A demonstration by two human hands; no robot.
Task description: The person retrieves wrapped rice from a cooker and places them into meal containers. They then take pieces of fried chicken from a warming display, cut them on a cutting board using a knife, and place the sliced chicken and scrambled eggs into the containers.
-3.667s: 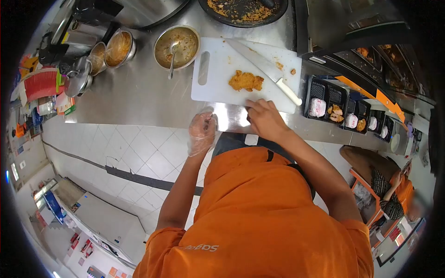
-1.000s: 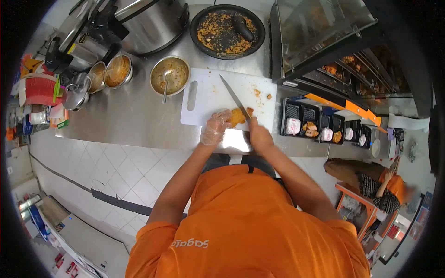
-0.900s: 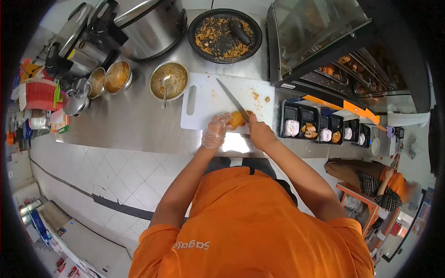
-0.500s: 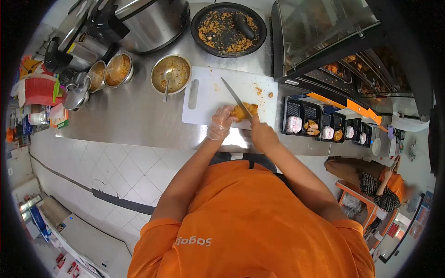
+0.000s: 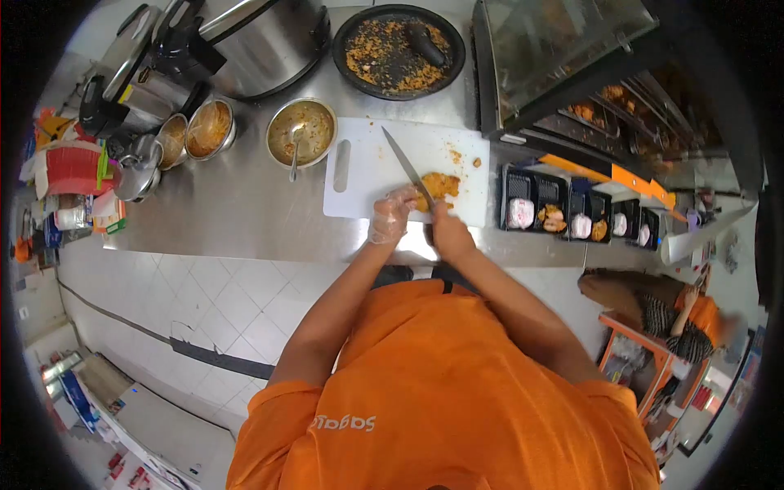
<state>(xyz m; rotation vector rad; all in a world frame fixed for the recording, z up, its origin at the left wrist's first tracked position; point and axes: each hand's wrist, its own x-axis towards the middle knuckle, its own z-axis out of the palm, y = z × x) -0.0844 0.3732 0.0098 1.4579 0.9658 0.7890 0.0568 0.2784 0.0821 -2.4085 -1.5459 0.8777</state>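
Observation:
My right hand (image 5: 452, 235) is closed round the handle of a knife (image 5: 403, 162), whose long blade points up and to the left over a white cutting board (image 5: 369, 159). A golden-brown piece of fried chicken (image 5: 442, 184) lies on the board, mostly to the right of the blade. My left hand (image 5: 392, 216), in a clear plastic glove, is closed at the left end of the chicken, its fingertips close to the blade. How deep the blade sits in the chicken I cannot tell. Crumbs are scattered on the board's right side.
Beyond the board sits a black pan (image 5: 398, 53) with crumbs. A metal bowl (image 5: 302, 132) holding a spoon stands left. Black trays (image 5: 535, 198) with wrapped items and chicken line the right, below a glass display cabinet (image 5: 563, 57). Another person (image 5: 682, 314) is far right.
The knife and my right hand have shifted slightly left along the chicken. More of the chicken now shows to the right of the blade. My left hand stays nearly in place.

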